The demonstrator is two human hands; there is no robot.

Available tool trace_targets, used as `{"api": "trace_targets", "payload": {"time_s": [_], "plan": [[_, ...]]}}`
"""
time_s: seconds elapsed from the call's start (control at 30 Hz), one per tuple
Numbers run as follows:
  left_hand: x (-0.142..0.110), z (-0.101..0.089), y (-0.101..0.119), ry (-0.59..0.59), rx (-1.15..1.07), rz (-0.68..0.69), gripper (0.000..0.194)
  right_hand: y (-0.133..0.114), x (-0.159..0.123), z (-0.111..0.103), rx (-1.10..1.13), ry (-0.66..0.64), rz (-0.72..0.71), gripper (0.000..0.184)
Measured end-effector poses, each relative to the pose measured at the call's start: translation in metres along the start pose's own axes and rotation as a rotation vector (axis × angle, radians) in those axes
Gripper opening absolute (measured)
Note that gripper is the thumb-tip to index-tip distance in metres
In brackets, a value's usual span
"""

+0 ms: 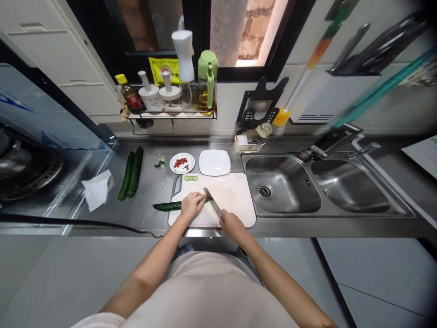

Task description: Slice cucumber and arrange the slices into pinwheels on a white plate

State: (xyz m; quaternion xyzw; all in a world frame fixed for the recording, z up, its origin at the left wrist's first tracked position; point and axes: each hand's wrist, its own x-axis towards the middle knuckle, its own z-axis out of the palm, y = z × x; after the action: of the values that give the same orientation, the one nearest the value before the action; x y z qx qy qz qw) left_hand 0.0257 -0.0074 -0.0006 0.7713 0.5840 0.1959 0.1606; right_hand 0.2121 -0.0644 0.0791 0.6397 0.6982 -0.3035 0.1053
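A dark green cucumber (167,207) lies across the white cutting board (235,200), its left end past the board's edge. My left hand (191,205) is closed over it near its cut right end. In my right hand (232,225) is the handle of a kitchen knife (213,202), its blade angled up and left against the cucumber's end beside my left fingertips. A short row of cucumber slices (190,178) lies at the board's upper left. Behind the board stand a white square plate (215,162) and a round plate (173,167) with chopped red pieces.
Two whole cucumbers (130,175) and a crumpled white tissue (97,190) lie to the left. Cucumber trimmings (160,161) sit behind the board. A double sink (283,212) adjoins it on the right. Seasoning bottles stand on a wall rack (172,115).
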Motion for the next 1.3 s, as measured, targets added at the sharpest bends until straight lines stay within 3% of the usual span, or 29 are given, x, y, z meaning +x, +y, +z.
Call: {"api": "trace_targets", "payload": {"time_s": [0.3,0.63,0.97,1.3], "plan": [[0.000,-0.003,0.002,-0.009,-0.003,0.005,0.025,-0.011,0.016,-0.006,0.014,0.050,-0.030,0.021],[0.000,-0.005,0.003,0.003,-0.018,0.010,0.024,0.000,-0.001,0.002,0.005,-0.019,-0.003,0.022],[0.001,-0.004,0.003,-0.010,-0.016,0.010,0.024,-0.014,0.019,-0.005,-0.019,0.023,-0.014,0.025],[0.001,-0.006,0.004,-0.030,0.001,-0.012,0.025,0.001,-0.002,0.007,-0.013,-0.012,-0.001,0.025]]}}
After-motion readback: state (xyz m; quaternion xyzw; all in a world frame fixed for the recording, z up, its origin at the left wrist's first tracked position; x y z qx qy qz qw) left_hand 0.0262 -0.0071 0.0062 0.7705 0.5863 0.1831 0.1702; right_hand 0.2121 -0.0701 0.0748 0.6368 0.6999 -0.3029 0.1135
